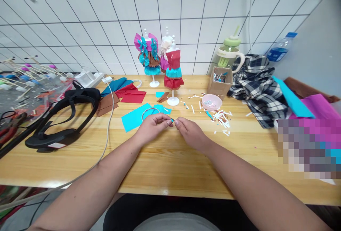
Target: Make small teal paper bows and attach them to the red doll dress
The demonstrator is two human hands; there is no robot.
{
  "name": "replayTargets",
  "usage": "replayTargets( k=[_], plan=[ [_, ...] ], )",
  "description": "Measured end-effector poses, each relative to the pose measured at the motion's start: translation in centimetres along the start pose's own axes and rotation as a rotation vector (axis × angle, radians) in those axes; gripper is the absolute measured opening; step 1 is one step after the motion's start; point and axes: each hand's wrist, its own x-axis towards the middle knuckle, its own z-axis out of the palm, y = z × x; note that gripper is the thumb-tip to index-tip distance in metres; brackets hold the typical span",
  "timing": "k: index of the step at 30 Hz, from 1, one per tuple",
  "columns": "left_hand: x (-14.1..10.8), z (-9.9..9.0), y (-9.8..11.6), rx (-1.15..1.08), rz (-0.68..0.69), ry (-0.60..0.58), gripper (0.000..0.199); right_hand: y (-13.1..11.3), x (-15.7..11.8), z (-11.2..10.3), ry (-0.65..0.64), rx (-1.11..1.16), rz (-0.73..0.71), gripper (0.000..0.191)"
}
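Between my fingertips is a small blue scrap point(172, 120), probably crepe paper, mostly hidden by the fingers. My left hand point(154, 125) pinches it from one side and my right hand point(190, 131) from the other, just above the table. Beyond my left hand lies a bright blue paper sheet point(130, 118) with a thin ring point(143, 114) on it. A small dress form in a red and blue paper dress point(173, 73) stands straight ahead. Behind it are a form dressed in purple, blue and brown point(151, 58) and a paler one point(165, 44), partly covered.
White paper strips point(221, 120) lie around a pink bowl point(211, 102) at the right. Farther back are a cardboard box point(220, 86), a green-lidged cup point(229, 53) and a plaid cloth point(250, 81). A black headset point(77, 128) and a cable point(108, 131) lie at the left.
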Motion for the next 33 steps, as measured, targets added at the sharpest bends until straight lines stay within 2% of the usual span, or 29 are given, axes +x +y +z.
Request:
replayTargets(
  k=[4, 7, 9, 11, 13, 15, 18, 21, 25, 33],
  plan=[
    [0.1, -0.2, 0.0, -0.060, -0.049, 0.018, 0.035, 0.9, 0.2, -1.0, 0.060, -0.246, 0.111, 0.035],
    [0.1, -0.2, 0.1, -0.108, -0.075, 0.023, 0.036, 1.7, 0.2, -1.5, 0.052, -0.449, 0.167, 0.032],
    [0.1, -0.2, 0.2, -0.130, -0.081, 0.027, 0.035, 2.1, 0.2, -1.6, 0.064, -0.529, 0.141, 0.025],
    [0.0, -0.2, 0.3, -0.139, -0.090, 0.029, 0.035, 2.0, 0.1, -1.6, 0.154, -0.569, 0.058, 0.021],
    [-0.1, -0.2, 0.2, -0.149, -0.094, 0.033, 0.035, 1.5, 0.0, -1.5, 0.241, -0.496, -0.058, 0.023],
    [-0.1, -0.3, 0.1, -0.163, -0.089, 0.031, 0.034, 0.8, 0.0, -1.2, 0.236, -0.281, -0.135, 0.021],
    [-0.1, -0.3, 0.0, -0.161, -0.078, 0.015, 0.032, 0.0, -0.1, -0.7, 0.193, 0.056, -0.111, 0.015],
    [-0.1, -0.2, 0.2, -0.108, -0.060, -0.006, 0.031, -0.2, -0.1, -0.1, 0.224, 0.218, -0.019, 0.013],
    [-0.2, 0.0, 0.3, -0.020, -0.011, -0.012, 0.030, -0.2, 0.0, -0.1, 0.206, 0.322, 0.051, 0.016],
    [-0.4, 0.2, 0.4, 0.036, 0.030, -0.043, 0.028, -0.1, -0.1, -0.1, 0.181, 0.298, 0.006, 0.010]
  ],
)
